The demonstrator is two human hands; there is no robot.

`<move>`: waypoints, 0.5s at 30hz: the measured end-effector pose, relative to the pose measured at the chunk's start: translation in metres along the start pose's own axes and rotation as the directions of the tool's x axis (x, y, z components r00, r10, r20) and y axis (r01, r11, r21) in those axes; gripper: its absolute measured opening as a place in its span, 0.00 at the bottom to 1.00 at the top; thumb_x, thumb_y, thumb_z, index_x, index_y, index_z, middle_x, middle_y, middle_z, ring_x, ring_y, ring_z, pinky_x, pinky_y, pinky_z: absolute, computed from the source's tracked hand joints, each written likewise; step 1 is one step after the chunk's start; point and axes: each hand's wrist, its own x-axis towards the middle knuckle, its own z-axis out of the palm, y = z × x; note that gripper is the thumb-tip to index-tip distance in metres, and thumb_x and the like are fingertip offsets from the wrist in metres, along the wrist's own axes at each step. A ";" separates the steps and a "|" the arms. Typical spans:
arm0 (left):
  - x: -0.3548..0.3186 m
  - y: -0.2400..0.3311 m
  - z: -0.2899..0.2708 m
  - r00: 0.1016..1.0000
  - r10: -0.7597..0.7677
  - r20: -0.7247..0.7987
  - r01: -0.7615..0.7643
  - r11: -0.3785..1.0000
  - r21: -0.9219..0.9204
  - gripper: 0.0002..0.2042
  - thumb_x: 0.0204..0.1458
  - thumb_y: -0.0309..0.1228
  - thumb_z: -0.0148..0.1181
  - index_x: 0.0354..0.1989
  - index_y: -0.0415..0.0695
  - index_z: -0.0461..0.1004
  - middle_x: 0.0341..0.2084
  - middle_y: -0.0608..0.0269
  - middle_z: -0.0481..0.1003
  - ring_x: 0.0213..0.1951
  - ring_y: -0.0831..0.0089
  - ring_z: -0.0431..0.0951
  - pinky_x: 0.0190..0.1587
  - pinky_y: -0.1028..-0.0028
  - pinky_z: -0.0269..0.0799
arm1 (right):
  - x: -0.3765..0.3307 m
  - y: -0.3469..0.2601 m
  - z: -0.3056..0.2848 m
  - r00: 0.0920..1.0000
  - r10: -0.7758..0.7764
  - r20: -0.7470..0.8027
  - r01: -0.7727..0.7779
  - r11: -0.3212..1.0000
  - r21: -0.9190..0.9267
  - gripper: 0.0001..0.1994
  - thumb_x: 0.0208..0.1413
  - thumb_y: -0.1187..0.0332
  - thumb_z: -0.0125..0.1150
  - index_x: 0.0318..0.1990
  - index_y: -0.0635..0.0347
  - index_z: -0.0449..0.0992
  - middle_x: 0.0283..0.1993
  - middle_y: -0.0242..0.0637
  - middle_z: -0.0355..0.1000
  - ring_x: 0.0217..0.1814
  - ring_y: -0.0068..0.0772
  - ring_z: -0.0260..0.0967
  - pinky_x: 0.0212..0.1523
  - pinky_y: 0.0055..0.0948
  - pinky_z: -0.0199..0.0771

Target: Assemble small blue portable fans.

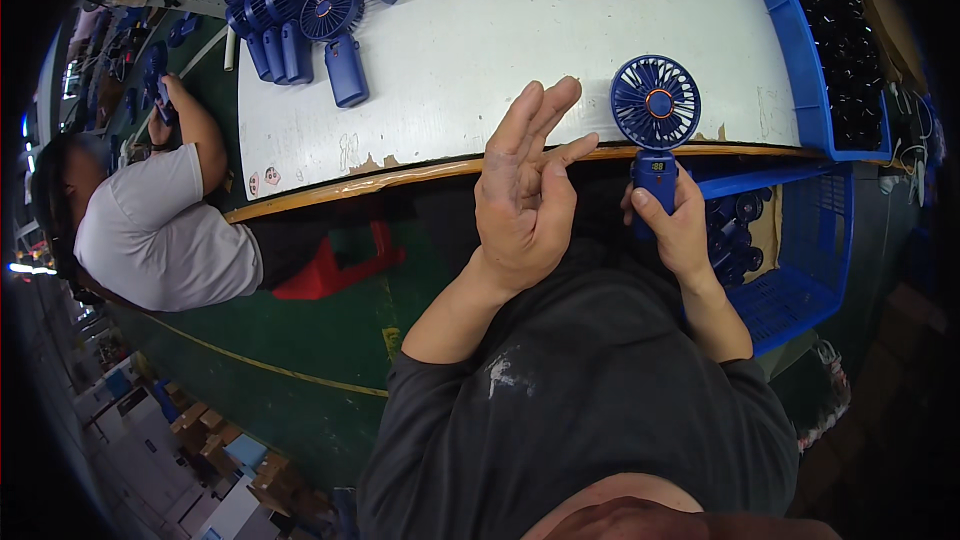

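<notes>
My right hand (672,218) is wrapped around the handle of a dark blue handheld fan (656,125), with the thumb lying on the front of the handle. The fan stands upright at the table's near edge, its round head over the white top and a small lit display on its handle. To the left of it my left hand (527,185) is raised with fingers stretched out and apart, holding nothing. Its fingertips reach over the edge of the white table (440,105).
Several more blue fans (345,40) are heaped at the table's far left. A blue bin (800,40) of small black parts stands at right. Below it is a blue crate (800,280) with fans inside. A co-worker (170,220) sits at left near a red stool (335,270).
</notes>
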 end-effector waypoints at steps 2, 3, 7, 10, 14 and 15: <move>-0.001 0.000 0.000 1.000 0.000 0.000 0.000 1.000 -0.008 0.29 0.58 0.11 0.37 0.70 0.35 0.45 0.64 0.35 0.59 0.67 0.49 0.61 0.60 0.60 0.72 | 0.000 0.001 -0.001 1.000 0.003 0.002 -0.003 1.000 -0.001 0.18 0.59 0.69 0.64 0.53 0.65 0.68 0.34 0.35 0.73 0.33 0.21 0.71 0.36 0.22 0.72; -0.001 0.000 0.000 1.000 0.000 0.000 0.000 1.000 -0.012 0.29 0.58 0.11 0.37 0.70 0.35 0.45 0.64 0.36 0.59 0.67 0.50 0.61 0.61 0.60 0.72 | 0.000 0.002 -0.001 1.000 0.003 0.004 -0.003 1.000 0.000 0.18 0.59 0.69 0.64 0.53 0.65 0.68 0.34 0.35 0.73 0.33 0.21 0.71 0.36 0.22 0.72; -0.001 0.000 0.001 1.000 -0.017 -0.004 0.017 1.000 -0.013 0.29 0.58 0.11 0.37 0.70 0.35 0.45 0.64 0.36 0.59 0.67 0.51 0.61 0.62 0.60 0.70 | 0.000 0.000 0.000 1.000 -0.002 0.007 0.002 1.000 0.021 0.18 0.59 0.69 0.64 0.53 0.64 0.68 0.34 0.34 0.73 0.33 0.21 0.71 0.36 0.22 0.72; -0.002 0.000 0.000 0.999 -0.033 -0.002 0.033 0.999 -0.014 0.29 0.58 0.11 0.37 0.70 0.35 0.45 0.64 0.37 0.59 0.67 0.51 0.61 0.63 0.60 0.69 | 0.000 0.000 0.001 1.000 0.000 0.008 0.000 1.000 0.020 0.18 0.59 0.68 0.64 0.52 0.64 0.68 0.34 0.34 0.73 0.33 0.21 0.71 0.36 0.22 0.72; -0.002 -0.001 -0.001 0.999 -0.048 0.005 0.048 0.998 -0.027 0.29 0.58 0.12 0.37 0.70 0.35 0.46 0.64 0.37 0.59 0.67 0.51 0.61 0.63 0.60 0.69 | 0.000 -0.001 0.000 1.000 0.002 0.014 -0.002 1.000 0.010 0.17 0.58 0.68 0.64 0.52 0.64 0.68 0.35 0.34 0.73 0.33 0.21 0.71 0.36 0.22 0.73; -0.002 -0.001 -0.001 0.999 -0.050 0.007 0.050 0.998 -0.028 0.28 0.58 0.12 0.37 0.70 0.35 0.46 0.64 0.37 0.59 0.67 0.51 0.61 0.63 0.60 0.69 | 0.000 0.000 0.000 1.000 0.002 0.015 -0.002 1.000 0.011 0.17 0.58 0.68 0.64 0.52 0.64 0.68 0.35 0.34 0.73 0.33 0.21 0.71 0.36 0.22 0.73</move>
